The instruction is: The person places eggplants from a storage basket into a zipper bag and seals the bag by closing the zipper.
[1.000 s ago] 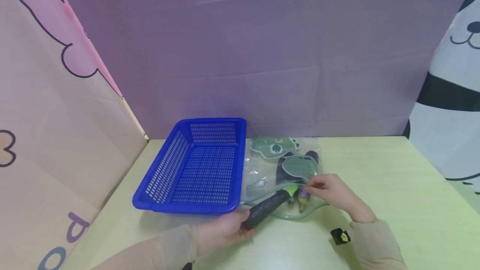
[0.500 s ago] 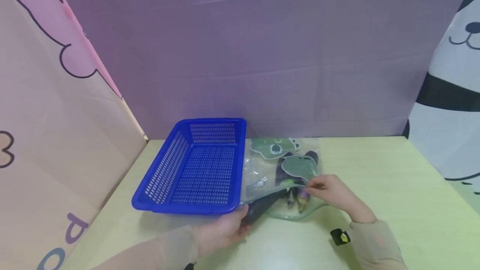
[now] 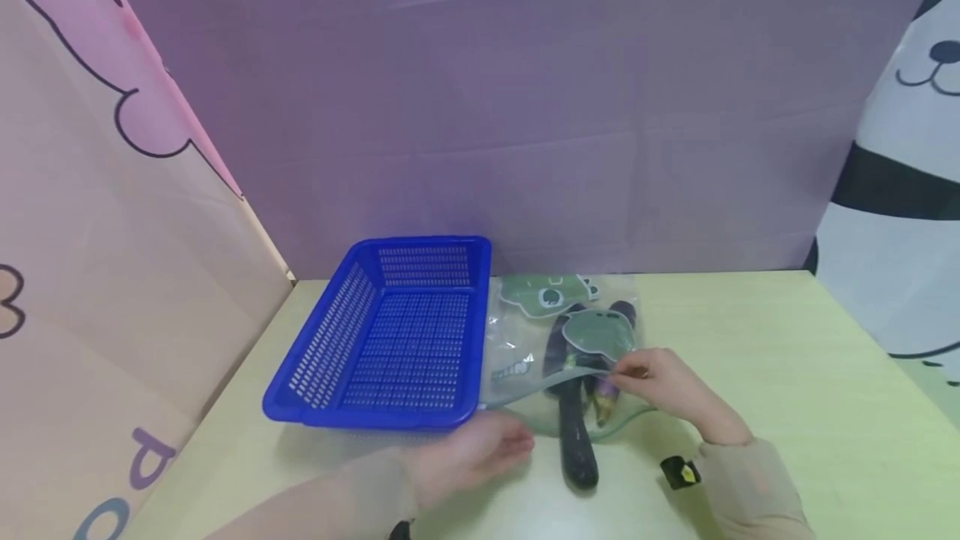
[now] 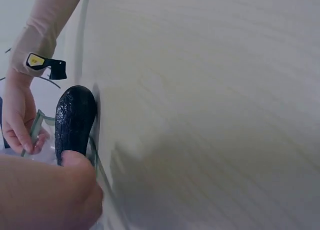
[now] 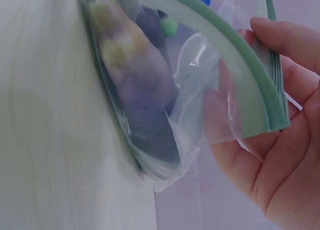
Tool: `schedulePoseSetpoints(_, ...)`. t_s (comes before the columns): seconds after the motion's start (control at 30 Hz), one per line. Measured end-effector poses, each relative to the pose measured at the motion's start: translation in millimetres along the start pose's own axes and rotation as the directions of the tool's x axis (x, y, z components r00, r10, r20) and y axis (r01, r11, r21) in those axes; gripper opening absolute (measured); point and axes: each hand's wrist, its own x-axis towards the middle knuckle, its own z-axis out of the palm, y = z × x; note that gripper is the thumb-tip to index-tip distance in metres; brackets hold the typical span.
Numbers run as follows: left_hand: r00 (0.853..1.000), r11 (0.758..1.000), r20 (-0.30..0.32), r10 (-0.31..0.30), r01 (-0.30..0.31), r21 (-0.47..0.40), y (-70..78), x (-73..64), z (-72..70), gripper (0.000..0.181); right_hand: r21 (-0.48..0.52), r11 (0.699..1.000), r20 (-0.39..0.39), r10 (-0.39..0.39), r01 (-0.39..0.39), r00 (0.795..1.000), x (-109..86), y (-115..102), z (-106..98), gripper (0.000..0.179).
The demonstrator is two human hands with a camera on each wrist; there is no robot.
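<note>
A clear zip bag [image 3: 513, 332] with green cartoon prints lies on the table, its green-edged mouth facing me. My right hand [image 3: 663, 386] pinches the upper lip of that mouth and lifts it; the right wrist view shows the lip [image 5: 250, 84] between thumb and fingers. A long dark eggplant [image 3: 577, 448] lies with its stem end inside the bag and its blunt end out over the table. Left of it is my left hand [image 3: 480, 452], fingers loosely extended and apart from the eggplant in the head view. Inside, a purple eggplant with a yellowish end [image 5: 135, 64] lies beside other dark ones.
A blue perforated plastic basket [image 3: 408, 348] stands on the table directly left of the bag. Behind the table [image 3: 765, 373] hangs a purple cloth [image 3: 562, 107], with printed panels at both sides.
My left hand pushed the dark eggplant's stem end into the bag, then let go. The eggplant has swung to point toward me. My right hand stays at the bag's lip.
</note>
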Motion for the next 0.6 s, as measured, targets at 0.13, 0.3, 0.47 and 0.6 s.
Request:
schedulePoseSetpoints(0.13,1.000,0.981,-0.020,-0.020,0.024,0.191,1.3,2.9,11.8,0.029,0.006,1.000,0.004,0.000,0.000,1.000,0.6,0,1,0.011)
schedulePoseSetpoints(0.3,0.995,0.851,-0.048,-0.085,0.098,0.516,5.6,6.6,36.8,0.049,0.005,1.000,0.009,0.001,-0.001,1.000,-0.3,0,1,0.011)
schedulePoseSetpoints(0.47,0.988,0.735,-0.149,-0.043,0.132,0.665,2.7,10.6,56.3,0.054,0.003,1.000,0.015,-0.003,0.003,1.000,-0.6,-1,0,0.011)
schedulePoseSetpoints(0.6,0.981,0.736,-0.194,0.001,0.131,0.664,1.6,13.3,62.6,0.051,0.007,1.000,0.013,-0.012,0.012,1.000,0.7,-1,0,0.011)
